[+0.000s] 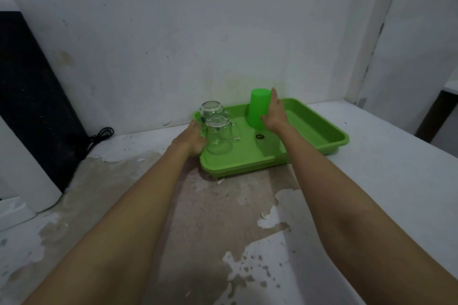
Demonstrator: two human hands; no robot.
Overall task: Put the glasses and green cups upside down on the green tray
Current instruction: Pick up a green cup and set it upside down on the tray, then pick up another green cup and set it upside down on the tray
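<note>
A green tray (319, 131) lies on the worn counter against the white wall. Two clear glass mugs stand upside down at its left end, one (219, 136) in front of the other (211, 109). My left hand (192, 140) is wrapped around the left side of the front mug. A green plastic cup (257, 109) stands upside down at the back middle of the tray. My right hand (275, 112) grips its right side, fingers pointing up along the cup.
A dark panel (32, 96) with a white appliance edge leans at the left, and a black cable (101, 135) is coiled by the wall. The counter's paint is peeling in front. A wall corner and a dark gap lie at the far right.
</note>
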